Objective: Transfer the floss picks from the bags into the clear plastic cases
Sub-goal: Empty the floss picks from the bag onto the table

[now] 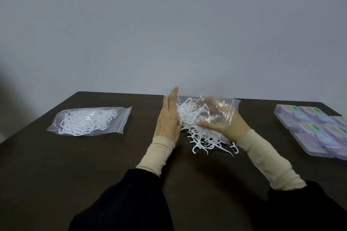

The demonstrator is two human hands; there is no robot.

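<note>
A clear zip bag (230,108) of white floss picks is held up over the middle of the dark table (56,165). My left hand (168,118) lies flat against its left side, fingers straight. My right hand (216,118) is inside the bag, its fingers curled round a clump of picks. Loose floss picks (208,143) spill from the bag's mouth into a pile on the table below my hands. A second bag of floss picks (88,121) lies flat at the left. Several clear plastic cases (317,127) with purple and green inserts sit at the right edge.
A plain grey wall stands behind the table's far edge. Dark tabletop stretches between the left bag and my hands, and in front of my forearms.
</note>
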